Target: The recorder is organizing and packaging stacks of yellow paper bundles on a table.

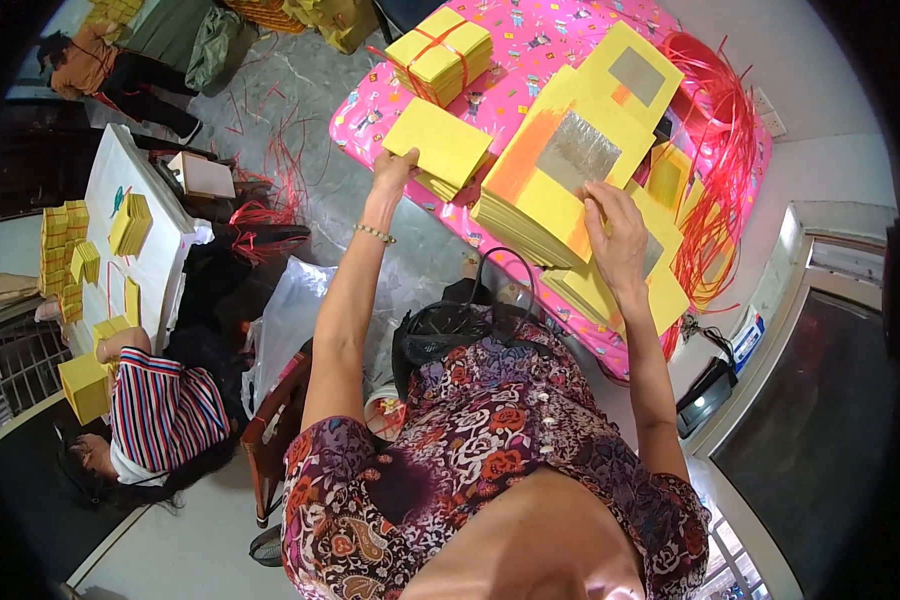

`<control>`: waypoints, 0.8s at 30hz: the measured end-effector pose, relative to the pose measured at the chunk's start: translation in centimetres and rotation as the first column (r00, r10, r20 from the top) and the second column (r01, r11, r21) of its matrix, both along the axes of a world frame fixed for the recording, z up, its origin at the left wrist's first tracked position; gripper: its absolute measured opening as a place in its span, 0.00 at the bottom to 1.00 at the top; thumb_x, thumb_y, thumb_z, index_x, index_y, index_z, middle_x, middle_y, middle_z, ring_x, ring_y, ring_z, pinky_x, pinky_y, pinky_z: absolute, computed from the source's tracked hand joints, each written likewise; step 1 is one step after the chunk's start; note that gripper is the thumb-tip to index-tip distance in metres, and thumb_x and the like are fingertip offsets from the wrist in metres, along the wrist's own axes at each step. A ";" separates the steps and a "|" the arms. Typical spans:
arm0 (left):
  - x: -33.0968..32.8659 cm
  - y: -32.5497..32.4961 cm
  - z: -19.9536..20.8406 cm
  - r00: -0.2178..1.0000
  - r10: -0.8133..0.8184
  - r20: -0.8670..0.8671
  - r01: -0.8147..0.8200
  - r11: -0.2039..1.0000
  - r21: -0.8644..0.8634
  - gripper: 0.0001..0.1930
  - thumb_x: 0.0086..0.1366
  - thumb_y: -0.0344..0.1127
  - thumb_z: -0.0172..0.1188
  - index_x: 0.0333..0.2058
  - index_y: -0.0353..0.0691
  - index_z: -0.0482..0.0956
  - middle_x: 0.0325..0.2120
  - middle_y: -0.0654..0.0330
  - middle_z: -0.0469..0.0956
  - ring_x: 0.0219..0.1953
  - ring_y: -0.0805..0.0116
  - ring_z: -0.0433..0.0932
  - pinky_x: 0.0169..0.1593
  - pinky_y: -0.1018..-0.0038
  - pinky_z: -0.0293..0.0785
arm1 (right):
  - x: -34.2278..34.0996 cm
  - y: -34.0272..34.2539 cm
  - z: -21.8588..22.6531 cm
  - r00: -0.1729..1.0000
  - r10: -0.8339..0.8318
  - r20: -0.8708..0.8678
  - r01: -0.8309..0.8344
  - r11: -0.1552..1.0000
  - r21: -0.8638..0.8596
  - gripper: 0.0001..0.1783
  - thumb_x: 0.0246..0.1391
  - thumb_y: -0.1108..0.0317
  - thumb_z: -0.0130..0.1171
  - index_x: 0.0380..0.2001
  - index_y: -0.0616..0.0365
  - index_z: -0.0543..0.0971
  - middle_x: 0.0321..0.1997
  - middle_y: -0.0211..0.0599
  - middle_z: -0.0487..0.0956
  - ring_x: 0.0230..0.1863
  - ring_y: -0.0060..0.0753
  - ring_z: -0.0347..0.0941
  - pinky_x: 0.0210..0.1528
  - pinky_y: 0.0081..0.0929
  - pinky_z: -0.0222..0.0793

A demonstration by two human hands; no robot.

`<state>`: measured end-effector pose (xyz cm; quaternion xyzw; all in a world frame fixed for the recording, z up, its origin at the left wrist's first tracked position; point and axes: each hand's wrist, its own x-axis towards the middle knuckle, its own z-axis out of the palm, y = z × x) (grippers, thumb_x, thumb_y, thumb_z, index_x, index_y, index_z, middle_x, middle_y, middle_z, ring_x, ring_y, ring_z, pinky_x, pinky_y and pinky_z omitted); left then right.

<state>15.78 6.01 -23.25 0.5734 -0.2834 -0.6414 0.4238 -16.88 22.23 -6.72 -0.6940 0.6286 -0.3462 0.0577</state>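
Note:
My left hand (397, 170) grips the near left corner of a small stack of folded yellow paper (438, 140), thumb on top. To the right lies a thick, fanned stack of yellow paper sheets (515, 205); the top ones bear a silver foil square (578, 150) and an orange smear. My right hand (618, 235) is over this stack, its fingers loosely bent and slightly apart, the fingertips at the foil's near right edge. Nothing shows between them. Behind the small stack stands a yellow paper bundle (440, 55) tied with red string.
A pink patterned cloth (520, 40) covers the table. Red plastic strands (715, 170) hang along its right side. At left, a person in a striped shirt (170, 405) works at a white table (155, 260) with yellow bundles. Another person (95, 65) bends at the far left.

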 end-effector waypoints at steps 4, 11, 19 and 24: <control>0.9 0.1 -2.6 0.990 -0.005 0.144 0.001 1.000 0.026 0.17 0.66 0.26 0.59 0.53 0.34 0.71 0.43 0.55 0.80 0.41 0.63 0.82 0.43 0.67 0.81 | 0.2 0.0 0.1 1.000 0.007 0.005 -0.008 1.000 0.012 0.12 0.57 0.71 0.60 0.44 0.57 0.80 0.44 0.39 0.81 0.46 0.42 0.78 0.47 0.36 0.71; -0.2 0.1 -2.9 0.981 0.019 0.191 -0.028 0.999 0.046 0.18 0.63 0.24 0.63 0.51 0.28 0.72 0.40 0.52 0.80 0.40 0.61 0.83 0.41 0.67 0.84 | -0.3 0.2 0.1 1.000 -0.022 -0.020 0.022 1.000 0.007 0.11 0.56 0.71 0.60 0.43 0.57 0.81 0.44 0.39 0.81 0.46 0.43 0.78 0.46 0.35 0.72; 1.0 -0.4 -3.7 0.655 -0.164 0.738 0.192 0.980 0.047 0.31 0.53 0.38 0.74 0.50 0.26 0.71 0.34 0.54 0.81 0.36 0.63 0.82 0.36 0.71 0.80 | -0.4 0.2 0.3 1.000 -0.011 0.018 0.011 1.000 0.025 0.10 0.56 0.70 0.61 0.42 0.56 0.82 0.44 0.39 0.81 0.45 0.43 0.78 0.45 0.35 0.72; 1.2 0.4 -2.2 0.420 0.154 0.894 0.161 0.957 -0.241 0.36 0.50 0.43 0.75 0.52 0.29 0.70 0.42 0.44 0.78 0.40 0.51 0.80 0.46 0.63 0.76 | -0.1 1.3 2.3 0.995 0.020 0.098 -0.027 0.997 0.076 0.11 0.55 0.67 0.64 0.41 0.56 0.82 0.44 0.39 0.80 0.44 0.44 0.79 0.44 0.36 0.73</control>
